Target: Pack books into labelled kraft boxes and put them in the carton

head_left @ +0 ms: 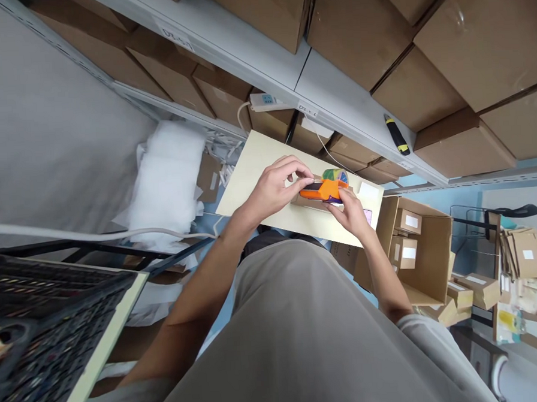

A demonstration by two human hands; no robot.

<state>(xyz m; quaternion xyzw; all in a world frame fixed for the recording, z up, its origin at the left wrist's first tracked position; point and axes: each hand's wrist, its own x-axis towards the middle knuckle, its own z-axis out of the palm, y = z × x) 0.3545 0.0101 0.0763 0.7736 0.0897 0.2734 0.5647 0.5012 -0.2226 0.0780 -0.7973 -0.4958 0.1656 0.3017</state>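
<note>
Over the cream table (257, 165), my right hand (354, 213) grips an orange tape dispenser (325, 191) by its right end. The dispenser has a dark section toward its left end. Beside it, on the far side, shows a tape roll (334, 175) with a green and blue core. My left hand (279, 185) is closed in a pinch at the dispenser's left end, thumb and forefinger together; whatever lies between them is too small to make out. Part of a brown cardboard piece (308, 202) shows below the dispenser.
Shelves (279, 62) with cardboard boxes run across the far side, holding a utility knife (397, 135) and a power strip (270, 102). A large open carton (426, 235) with small boxes stands right. White packing wrap (168, 176) and a black crate (54, 332) are left.
</note>
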